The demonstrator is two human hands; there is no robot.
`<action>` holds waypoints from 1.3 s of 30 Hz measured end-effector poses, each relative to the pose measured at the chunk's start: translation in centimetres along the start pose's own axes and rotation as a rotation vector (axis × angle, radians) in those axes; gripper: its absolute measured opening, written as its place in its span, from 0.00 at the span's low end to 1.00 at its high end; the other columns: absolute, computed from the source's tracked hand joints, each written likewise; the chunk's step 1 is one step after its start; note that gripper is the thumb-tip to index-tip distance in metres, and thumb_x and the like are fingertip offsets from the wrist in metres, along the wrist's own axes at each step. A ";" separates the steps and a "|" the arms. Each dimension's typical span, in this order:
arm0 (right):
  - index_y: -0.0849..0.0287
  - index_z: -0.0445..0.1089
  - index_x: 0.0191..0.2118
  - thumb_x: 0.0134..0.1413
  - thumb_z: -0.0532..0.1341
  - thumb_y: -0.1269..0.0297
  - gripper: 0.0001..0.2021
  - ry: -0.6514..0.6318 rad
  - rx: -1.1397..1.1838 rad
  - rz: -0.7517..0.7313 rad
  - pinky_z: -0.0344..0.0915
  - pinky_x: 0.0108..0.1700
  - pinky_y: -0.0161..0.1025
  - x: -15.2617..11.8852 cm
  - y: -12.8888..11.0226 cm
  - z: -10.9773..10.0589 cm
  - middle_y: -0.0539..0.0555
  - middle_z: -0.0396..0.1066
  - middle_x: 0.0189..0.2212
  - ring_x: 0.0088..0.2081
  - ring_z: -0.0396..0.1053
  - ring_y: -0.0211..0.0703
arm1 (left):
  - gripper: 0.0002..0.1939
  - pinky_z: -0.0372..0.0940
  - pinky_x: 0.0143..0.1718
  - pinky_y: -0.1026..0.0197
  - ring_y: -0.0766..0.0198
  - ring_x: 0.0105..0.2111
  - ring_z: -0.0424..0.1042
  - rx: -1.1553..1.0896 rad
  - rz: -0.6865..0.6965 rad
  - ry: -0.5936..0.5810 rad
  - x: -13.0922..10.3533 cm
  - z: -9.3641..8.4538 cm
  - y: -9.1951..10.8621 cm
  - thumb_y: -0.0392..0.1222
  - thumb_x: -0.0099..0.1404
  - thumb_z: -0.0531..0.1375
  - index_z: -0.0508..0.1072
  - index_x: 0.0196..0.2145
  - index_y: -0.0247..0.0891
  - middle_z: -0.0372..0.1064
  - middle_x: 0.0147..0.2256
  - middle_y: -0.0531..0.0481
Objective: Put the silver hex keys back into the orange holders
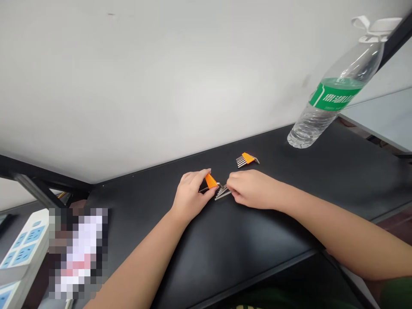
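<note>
- On my feed, clock positions run from the middle of the view: a black surface (pixel 138 206) spans the lower half, and a pale wall (pixel 193 77) rises at 12 o'clock.
- The left hand (pixel 192 193) is just below the middle, between 6 and 7 o'clock. I see its grip narrowed on an orange holder (pixel 211 181), thumb at the lower edge and fingers at the upper one.
- That holder sits at 6 o'clock, with metal showing at both sides of it.
- A fan of loose-looking metal keys (pixel 222 194) lies at 5 o'clock, between the two hands.
- The right hand (pixel 252 189) comes in at 4 o'clock, fingers curled in close over the keys' near ends (its fingertips are hidden, so I cannot tell whether it clamps one).
- A second orange key set (pixel 247 159) rests on the surface at 3 o'clock, just beyond the right hand and touched by neither hand.
- A clear bottle (pixel 334 94) with a green label and white cap stands at 2 o'clock, partly filled.
- A white power strip (pixel 25 249) with blue sockets is far out at 8 o'clock, near a pixelated object (pixel 80 253).
</note>
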State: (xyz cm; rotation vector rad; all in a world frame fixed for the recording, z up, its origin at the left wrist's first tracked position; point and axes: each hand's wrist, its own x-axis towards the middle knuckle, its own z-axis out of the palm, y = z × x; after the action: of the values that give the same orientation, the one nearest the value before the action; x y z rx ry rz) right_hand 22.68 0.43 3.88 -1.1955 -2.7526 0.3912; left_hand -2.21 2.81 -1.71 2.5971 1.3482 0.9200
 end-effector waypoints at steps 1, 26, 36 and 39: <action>0.60 0.71 0.35 0.62 0.59 0.73 0.05 0.028 0.067 0.017 0.59 0.37 0.38 -0.1 0.4 -0.5 0.54 0.71 0.35 0.33 0.67 0.40 | 0.23 0.71 0.53 0.48 0.52 0.48 0.78 0.003 -0.003 0.000 0.0 0.0 0.0 0.49 0.66 0.67 0.71 0.57 0.45 0.79 0.49 0.46; 0.58 0.66 0.48 0.57 0.55 0.80 0.15 0.337 0.488 -0.105 0.65 0.37 0.37 1.1 1.0 1.5 0.54 0.67 0.42 0.34 0.64 0.39 | 0.22 0.66 0.60 0.45 0.54 0.47 0.79 0.026 0.124 0.034 0.2 -0.1 0.3 0.43 0.67 0.65 0.70 0.57 0.43 0.79 0.49 0.45; 0.57 0.62 0.39 0.54 0.58 0.78 0.10 0.226 0.491 -0.085 0.63 0.36 0.36 1.0 1.1 1.1 0.51 0.65 0.38 0.34 0.64 0.38 | 0.22 0.65 0.62 0.44 0.55 0.45 0.79 0.000 0.133 0.022 0.3 -0.3 0.2 0.45 0.67 0.66 0.70 0.57 0.42 0.80 0.47 0.46; 0.59 0.69 0.37 0.60 0.60 0.72 0.02 0.106 0.218 -0.061 0.61 0.38 0.39 0.7 1.9 0.8 0.53 0.68 0.38 0.34 0.65 0.40 | 0.22 0.67 0.60 0.46 0.53 0.47 0.79 0.012 0.101 0.060 0.2 -0.2 -0.1 0.47 0.66 0.66 0.71 0.56 0.42 0.80 0.48 0.46</action>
State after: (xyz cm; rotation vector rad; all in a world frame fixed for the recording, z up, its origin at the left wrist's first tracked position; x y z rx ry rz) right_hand 23.34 2.01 2.61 -1.0455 -2.5713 0.5855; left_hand -2.30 3.01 -1.46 2.6897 1.2495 1.0145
